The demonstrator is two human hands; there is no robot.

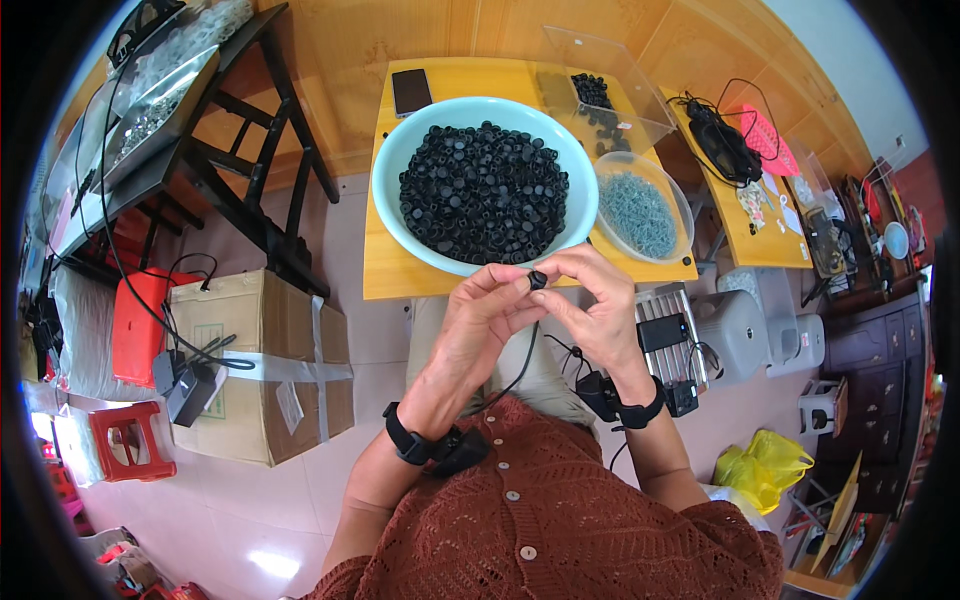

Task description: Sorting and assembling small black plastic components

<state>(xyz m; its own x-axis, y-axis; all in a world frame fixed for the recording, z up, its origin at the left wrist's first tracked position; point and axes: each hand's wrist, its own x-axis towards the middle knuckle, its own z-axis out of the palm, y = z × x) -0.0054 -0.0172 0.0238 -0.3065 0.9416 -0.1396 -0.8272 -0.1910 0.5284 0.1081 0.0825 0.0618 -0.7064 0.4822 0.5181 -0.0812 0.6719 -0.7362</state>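
Observation:
Just off the near rim of a light blue basin [384, 215], my two hands meet over my lap. A small round black cap [538, 280] is pinched between the fingertips of my left hand [478, 318]. My right hand [598, 305] closes on the same cap from the other side with thumb and forefinger. Many similar black caps [480, 190] fill the basin. To its right stands a clear round tub [682, 225] of small pale screw-like pieces [637, 215]. Whether anything is fitted inside the held cap is hidden by my fingers.
The yellow table [400, 285] also bears a dark phone [411, 92] and a clear tilted box [625, 85] with more black pieces. A cardboard box [245, 370] stands on the floor at left. Cables hang from straps on both my wrists.

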